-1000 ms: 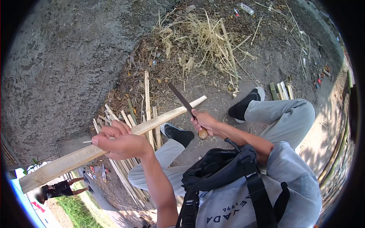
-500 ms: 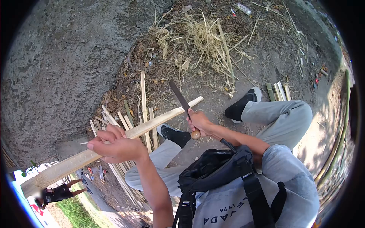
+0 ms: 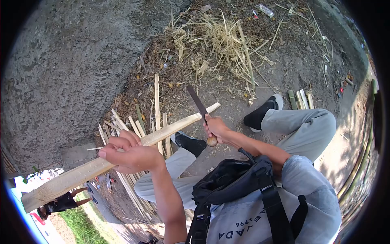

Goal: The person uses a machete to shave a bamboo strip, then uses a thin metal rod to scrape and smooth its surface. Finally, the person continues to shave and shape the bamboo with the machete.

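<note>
A long pale bamboo slat (image 3: 81,172) slants across the view, its broad end at lower left and its narrow tip near my right hand. My left hand (image 3: 132,152) is closed around the slat's middle, fingers curled and thumb toward the broad end. A thin sliver (image 3: 94,149) pokes out beside the thumb; what the palm touches is partly hidden. Gripped in my right hand (image 3: 214,128) is a machete (image 3: 197,101) with a dark blade and rounded wooden handle end (image 3: 212,141). Its blade crosses the slat near the tip; contact there cannot be made out.
Several split bamboo strips (image 3: 157,101) lie by my left foot, more (image 3: 301,100) beyond my right. A heap of shavings (image 3: 221,44) covers the ground ahead. A rough concrete wall (image 3: 81,73) stands at left. Another person (image 3: 65,203) is at lower left. A black bag (image 3: 231,181) hangs on my front.
The view has shifted slightly. My left hand sits a little farther right along the slat, and more of the sliver shows. The machete keeps nearly the same place across the slat.
</note>
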{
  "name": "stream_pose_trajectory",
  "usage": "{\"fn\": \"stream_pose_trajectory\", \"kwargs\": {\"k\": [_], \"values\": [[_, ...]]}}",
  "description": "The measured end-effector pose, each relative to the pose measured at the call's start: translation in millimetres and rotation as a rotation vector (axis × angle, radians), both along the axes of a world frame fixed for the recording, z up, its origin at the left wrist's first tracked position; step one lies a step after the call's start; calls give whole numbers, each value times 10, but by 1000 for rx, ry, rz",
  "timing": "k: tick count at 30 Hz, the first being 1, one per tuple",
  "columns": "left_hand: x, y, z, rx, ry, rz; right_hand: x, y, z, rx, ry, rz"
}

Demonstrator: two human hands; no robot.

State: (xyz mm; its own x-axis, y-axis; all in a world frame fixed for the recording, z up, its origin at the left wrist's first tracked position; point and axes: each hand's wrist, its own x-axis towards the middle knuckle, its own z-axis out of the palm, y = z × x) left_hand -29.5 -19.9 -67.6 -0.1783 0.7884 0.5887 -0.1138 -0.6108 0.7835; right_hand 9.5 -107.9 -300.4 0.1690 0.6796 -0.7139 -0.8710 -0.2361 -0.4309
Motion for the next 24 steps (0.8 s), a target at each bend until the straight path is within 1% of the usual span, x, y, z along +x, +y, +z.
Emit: {"fn": "stream_pose_trajectory", "kwargs": {"k": [1,4,6,7,8,11,12,14,15,18,21,22,24], "values": [[15,10,-1,6,-7,2,-4,-8,67,-15,-9,12],[-13,-21,-23,-6,8,-19,33,-64,139,74,0,55],[26,-27,0,5,-2,-39,16,32,-100,-23,16,-59],[30,-38,-3,11,-5,-34,11,63,-134,-69,28,-113],[36,-34,-12,17,2,-34,-43,54,-180,-48,-3,-99],[-7,19,-20,-5,15,-1,-80,-35,111,72,-15,16],[-25,41,-28,-7,12,10,-49,-27,65,66,-40,7],[-23,20,-16,2,11,10,-59,67,-208,-27,-21,-74],[-30,16,-14,7,15,14,-41,102,-141,-72,-6,-111],[-72,41,-38,-3,7,38,-134,13,37,10,-23,-66],[-35,-29,-22,17,11,33,-55,-44,-22,22,-41,2],[-52,-11,-27,1,0,28,-40,11,-37,-7,-11,-35],[-77,-22,-28,-3,-2,32,-69,20,-22,-7,9,-33]]}}
